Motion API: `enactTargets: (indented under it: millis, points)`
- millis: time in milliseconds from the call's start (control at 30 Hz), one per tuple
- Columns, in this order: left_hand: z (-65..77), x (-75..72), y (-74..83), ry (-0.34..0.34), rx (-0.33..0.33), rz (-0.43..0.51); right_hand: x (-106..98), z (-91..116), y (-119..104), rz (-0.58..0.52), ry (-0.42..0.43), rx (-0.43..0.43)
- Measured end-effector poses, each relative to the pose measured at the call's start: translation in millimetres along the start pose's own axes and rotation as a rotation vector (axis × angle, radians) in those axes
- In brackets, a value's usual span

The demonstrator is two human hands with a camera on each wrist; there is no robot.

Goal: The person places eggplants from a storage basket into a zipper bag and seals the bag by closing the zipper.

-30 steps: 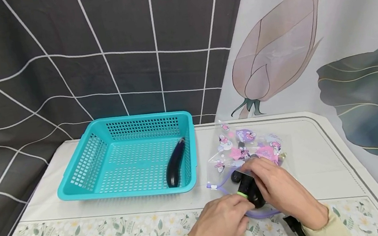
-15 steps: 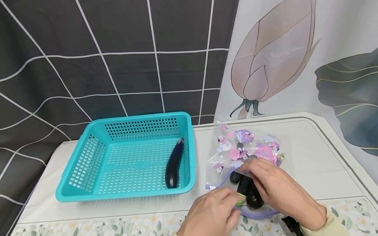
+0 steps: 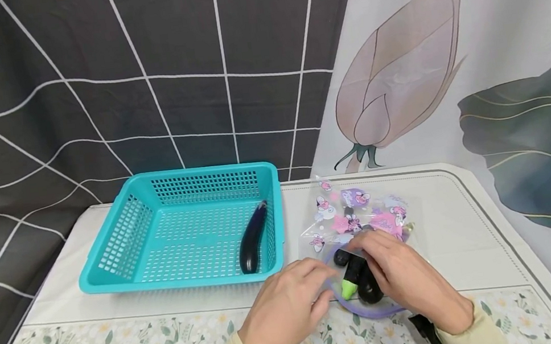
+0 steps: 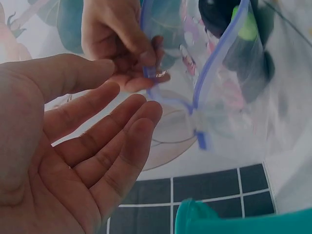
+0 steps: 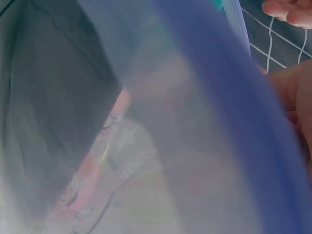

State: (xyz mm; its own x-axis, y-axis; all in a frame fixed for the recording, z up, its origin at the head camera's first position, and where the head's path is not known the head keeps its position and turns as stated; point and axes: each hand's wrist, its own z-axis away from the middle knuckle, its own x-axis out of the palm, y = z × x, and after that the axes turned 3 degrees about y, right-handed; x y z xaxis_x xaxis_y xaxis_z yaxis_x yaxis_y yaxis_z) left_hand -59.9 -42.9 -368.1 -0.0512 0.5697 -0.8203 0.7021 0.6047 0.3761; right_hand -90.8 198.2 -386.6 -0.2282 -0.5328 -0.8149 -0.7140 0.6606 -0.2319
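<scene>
A clear zip bag (image 3: pixel 316 230) with pink and purple cartoon prints and a purple seal lies right of the basket. At its mouth sit a black piece with a bright green end (image 3: pixel 349 288), a dark rounded eggplant (image 3: pixel 369 289) and a small dark round item (image 3: pixel 341 257). My right hand (image 3: pixel 407 279) pinches the upper edge of the bag's mouth. Left of the mouth, my left hand (image 3: pixel 289 308) holds nothing; in the left wrist view its fingers (image 4: pixel 117 146) are relaxed. Bag film and the blurred seal (image 5: pixel 219 97) fill most of the right wrist view.
A turquoise basket (image 3: pixel 186 286) stands at the left of the table, with one long dark eggplant (image 3: pixel 254 239) lying along its right side. Behind the table (image 3: pixel 468 228) hang a dark grid-patterned cloth (image 3: pixel 176 35) and a flower-printed one.
My left hand has let go of the green-ended piece and moved left, off the bag's mouth. That piece now lies fully visible in the mouth. My right hand keeps its hold.
</scene>
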Motion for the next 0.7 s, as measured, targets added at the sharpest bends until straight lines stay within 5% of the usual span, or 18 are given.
enactTargets:
  millis: [700]
  points:
    - [1.0, -36.9, -16.7, 0.033, -0.077, -0.066, 0.0, -0.2, 0.4, -0.009, 0.005, -0.005]
